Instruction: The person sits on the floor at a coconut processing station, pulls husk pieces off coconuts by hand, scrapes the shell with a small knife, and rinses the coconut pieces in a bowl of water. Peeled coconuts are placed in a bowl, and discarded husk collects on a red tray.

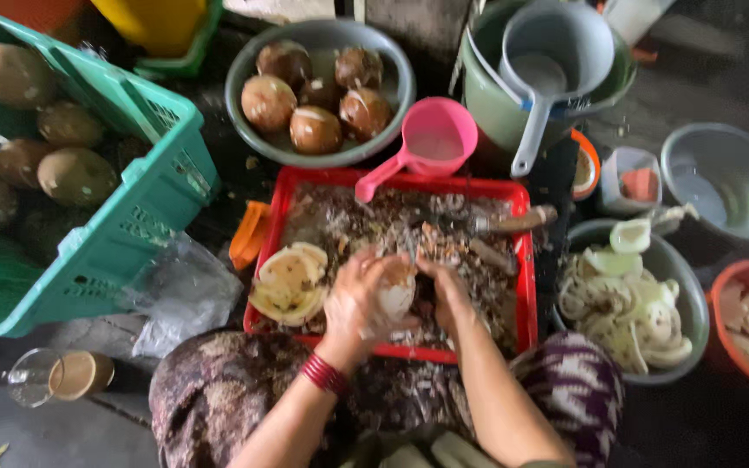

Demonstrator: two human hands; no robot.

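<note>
Head view, looking down: left hand (359, 303) clasped around a pale, partly peeled round coconut piece (396, 293), red bangles at the wrist; right hand (446, 290) pressed against its right side, fingers curled, grip hard to tell. Both held above the near edge of a red rectangular plastic tray (525, 286) full of brown husk scraps. Pale shell halves (289, 282) at the tray's left edge. Pink plastic scoop (431, 143) at its far edge, grey bowl of brown coconuts (318, 91) beyond. Metal bowl of white slices (630, 303) right; teal plastic crate (123, 208) left.
</note>
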